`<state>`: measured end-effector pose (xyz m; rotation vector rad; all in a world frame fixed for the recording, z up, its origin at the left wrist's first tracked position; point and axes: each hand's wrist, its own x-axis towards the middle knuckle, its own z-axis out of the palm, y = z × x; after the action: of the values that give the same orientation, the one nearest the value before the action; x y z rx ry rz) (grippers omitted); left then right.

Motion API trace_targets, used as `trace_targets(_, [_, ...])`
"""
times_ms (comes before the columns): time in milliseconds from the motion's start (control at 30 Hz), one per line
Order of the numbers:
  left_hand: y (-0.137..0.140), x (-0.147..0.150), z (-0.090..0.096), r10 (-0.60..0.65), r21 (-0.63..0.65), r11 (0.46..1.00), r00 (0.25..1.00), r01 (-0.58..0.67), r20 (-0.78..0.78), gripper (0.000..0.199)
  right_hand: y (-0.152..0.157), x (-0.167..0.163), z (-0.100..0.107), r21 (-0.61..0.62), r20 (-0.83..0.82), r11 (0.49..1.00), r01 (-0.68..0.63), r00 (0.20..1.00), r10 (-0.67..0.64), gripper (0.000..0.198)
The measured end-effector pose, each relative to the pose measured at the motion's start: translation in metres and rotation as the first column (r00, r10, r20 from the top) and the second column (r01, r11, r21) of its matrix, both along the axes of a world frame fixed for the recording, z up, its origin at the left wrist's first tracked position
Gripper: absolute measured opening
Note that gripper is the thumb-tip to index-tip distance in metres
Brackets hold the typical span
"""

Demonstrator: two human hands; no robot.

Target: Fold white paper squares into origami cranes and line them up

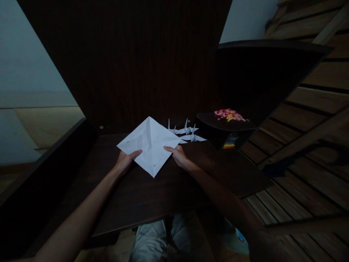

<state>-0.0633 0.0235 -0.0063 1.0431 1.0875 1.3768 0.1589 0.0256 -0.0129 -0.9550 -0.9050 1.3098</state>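
Observation:
Between my two hands is a square sheet of white paper (156, 136), turned like a diamond with one corner toward me. Creases cross it, the plainest running from the far corner down the middle. My left hand (127, 160) grips the lower left edge, thumb on top and fingers hidden beneath. On the lower right edge, my right hand (178, 154) pinches the paper the same way. Just behind the sheet's right corner stand several white folded paper cranes (193, 136), partly overlapping one another.
The dark wooden desk (131, 203) has a tall back panel and a raised side wall (49, 163) at left. Small pink, red and yellow pieces (230, 114) lie heaped on a corner shelf (218, 122). Below it is a small colourful item (230, 142). Wooden slats (308, 153) rise at right.

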Motion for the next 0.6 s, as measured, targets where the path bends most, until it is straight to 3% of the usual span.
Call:
trace_targets(233, [-0.0010,-0.0009,0.0045,0.065,0.035,0.997,0.998,-0.065,-0.010,0.053,0.0066,0.0039,-0.0032,0.007,0.036,0.999,0.045,0.998,-0.045,0.030])
trace_targets(500, [-0.0038,-0.0019,0.0084,0.093,-0.043,0.993,0.971,-0.105,-0.219,0.035,0.0039,0.0015,-0.0045,0.146,0.188,0.982,0.121,0.971,-0.147,0.031])
trace_targets(600, [-0.0034,-0.0006,0.0090,0.168,-0.029,0.984,0.973,-0.175,-0.161,0.032,0.0026,0.0017,-0.0021,0.115,0.183,0.986,0.121,0.973,-0.141,0.032])
